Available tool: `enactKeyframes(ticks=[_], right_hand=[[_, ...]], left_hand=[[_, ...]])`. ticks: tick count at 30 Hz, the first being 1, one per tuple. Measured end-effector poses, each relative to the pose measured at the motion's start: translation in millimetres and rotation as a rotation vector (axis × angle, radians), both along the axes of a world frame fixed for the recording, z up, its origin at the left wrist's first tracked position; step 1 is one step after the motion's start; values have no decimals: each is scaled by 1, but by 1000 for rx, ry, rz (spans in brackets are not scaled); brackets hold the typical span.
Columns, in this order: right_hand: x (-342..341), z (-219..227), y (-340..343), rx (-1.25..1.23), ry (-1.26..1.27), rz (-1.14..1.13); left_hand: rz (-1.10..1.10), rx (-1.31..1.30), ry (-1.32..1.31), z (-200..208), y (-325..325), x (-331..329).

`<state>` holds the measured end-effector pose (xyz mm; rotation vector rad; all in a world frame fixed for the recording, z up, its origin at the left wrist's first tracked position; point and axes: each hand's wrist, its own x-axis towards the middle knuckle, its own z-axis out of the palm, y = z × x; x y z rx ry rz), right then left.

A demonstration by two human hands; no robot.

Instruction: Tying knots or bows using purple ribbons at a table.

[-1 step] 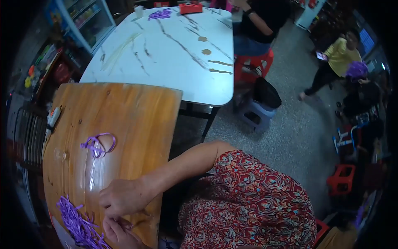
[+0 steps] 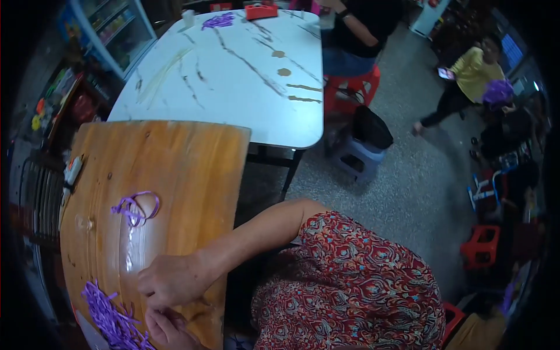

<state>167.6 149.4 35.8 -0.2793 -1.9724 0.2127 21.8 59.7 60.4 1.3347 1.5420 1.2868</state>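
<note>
My right hand [image 2: 174,281] is over the near part of the wooden table [image 2: 175,163], fingers curled down in a pinch. Just below it, my left hand [image 2: 167,328] is closed too, its fingertips close to the right hand's. What they hold, if anything, is hidden or too small to make out. Beside the left hand lies a heap of purple ribbon strips [image 2: 114,315]. Farther up the tabletop, a loosely looped purple ribbon [image 2: 135,208] lies by itself.
A glue gun [image 2: 72,171] lies at the wooden table's left edge. Beyond stands a white marbled table [image 2: 233,111] with another purple heap [image 2: 218,21] and a red box [image 2: 261,11]. Stools, including a grey-blue one [image 2: 357,160], stand right. A person in yellow [image 2: 471,69] is farther off.
The whole view has shifted slightly, with most of the scene sitting a little farther left. My hands stay close together in nearly the same pose.
</note>
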Motion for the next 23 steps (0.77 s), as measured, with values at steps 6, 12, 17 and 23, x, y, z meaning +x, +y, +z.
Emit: enactKeyframes(ticks=[6,12,17,23], right_hand=[[31,18,14,-128,192,-83],[55,23,37,-392,413,27],[60,18,44,-312,477,-51],[46,7,42,-492,448,85]], left_hand=[[-60,-42,234,5,1,-23],[-6,-41,234,16,-3,-50],[94,-84,365,22,-10,-80],[317,13,272,-5,-24,-130]])
